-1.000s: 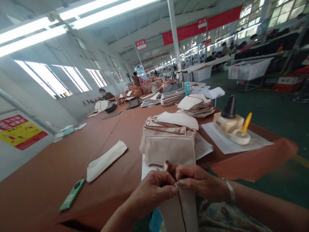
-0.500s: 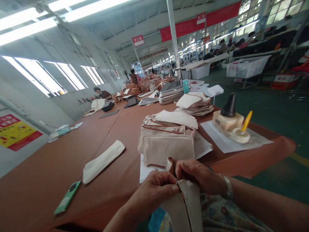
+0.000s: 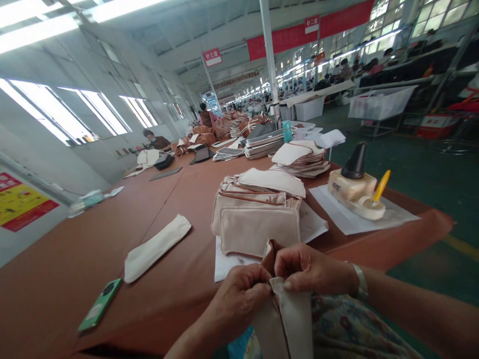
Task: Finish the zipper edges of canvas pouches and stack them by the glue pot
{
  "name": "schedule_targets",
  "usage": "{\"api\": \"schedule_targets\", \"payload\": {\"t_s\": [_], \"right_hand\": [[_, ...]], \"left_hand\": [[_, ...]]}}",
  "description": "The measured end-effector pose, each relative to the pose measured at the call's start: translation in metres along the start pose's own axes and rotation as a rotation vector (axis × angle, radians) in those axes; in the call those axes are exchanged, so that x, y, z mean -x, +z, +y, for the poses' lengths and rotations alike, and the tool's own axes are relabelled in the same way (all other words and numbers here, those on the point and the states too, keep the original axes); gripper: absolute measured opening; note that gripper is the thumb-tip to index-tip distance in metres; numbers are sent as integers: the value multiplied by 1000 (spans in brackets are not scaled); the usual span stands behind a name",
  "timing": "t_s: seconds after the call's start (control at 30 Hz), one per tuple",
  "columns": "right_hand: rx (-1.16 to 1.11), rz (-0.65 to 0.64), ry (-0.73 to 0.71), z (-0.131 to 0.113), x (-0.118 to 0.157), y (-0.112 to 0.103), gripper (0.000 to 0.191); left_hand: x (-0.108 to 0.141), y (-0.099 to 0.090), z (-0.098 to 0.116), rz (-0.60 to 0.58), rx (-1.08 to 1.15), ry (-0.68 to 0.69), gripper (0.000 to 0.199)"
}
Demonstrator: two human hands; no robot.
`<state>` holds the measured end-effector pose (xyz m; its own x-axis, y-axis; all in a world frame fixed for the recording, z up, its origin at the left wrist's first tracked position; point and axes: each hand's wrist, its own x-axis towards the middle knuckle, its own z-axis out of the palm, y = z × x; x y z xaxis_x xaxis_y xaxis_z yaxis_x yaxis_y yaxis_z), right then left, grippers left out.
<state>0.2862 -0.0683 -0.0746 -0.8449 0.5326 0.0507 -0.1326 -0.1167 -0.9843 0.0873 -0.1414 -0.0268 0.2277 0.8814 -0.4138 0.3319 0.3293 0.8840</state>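
Low in front of me, a beige fabric piece with brown edging hangs down over my lap, a lengthwise slit or seam running along it. My left hand pinches its upper end from the left, thumb against the fingers. On the other side my right hand, with a band on its wrist, grips the same end between thumb and bent fingers. A brown part of the piece sticks up between the two hands. Just beyond them stands a stack of sewn beige panels, resting on white paper.
A single beige strip and a green phone lie left on the brown table. To the right, a glue container with black cone and a yellow-handled brush sit on paper. More stacks and a person are further back.
My right hand has shifted slightly, its thumb now lying over the top of the fabric piece. The brown part between my hands shows more. The view has moved slightly.
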Motion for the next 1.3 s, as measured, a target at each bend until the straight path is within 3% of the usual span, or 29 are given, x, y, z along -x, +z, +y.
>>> {"api": "schedule_targets", "payload": {"t_s": [0.13, 0.43, 0.63, 0.77, 1.03, 1.3], "right_hand": [[120, 94, -62, -3, 2, 11, 17], [-3, 69, -32, -12, -1, 19, 30], [35, 163, 31, -11, -3, 25, 28], [9, 199, 74, -12, -5, 29, 20], [-11, 289, -12, -4, -4, 34, 11], [33, 326, 33, -4, -1, 32, 13]], "left_hand": [[-2, -1, -1, 7, -59, 39, 11], [-1, 0, -2, 57, -128, 61, 19], [0, 2, 3, 76, -178, 55, 18], [0, 1, 3, 40, -196, 40, 13], [-2, -5, -1, -28, -117, 32, 18], [6, -14, 12, -79, -325, 186, 21]]}}
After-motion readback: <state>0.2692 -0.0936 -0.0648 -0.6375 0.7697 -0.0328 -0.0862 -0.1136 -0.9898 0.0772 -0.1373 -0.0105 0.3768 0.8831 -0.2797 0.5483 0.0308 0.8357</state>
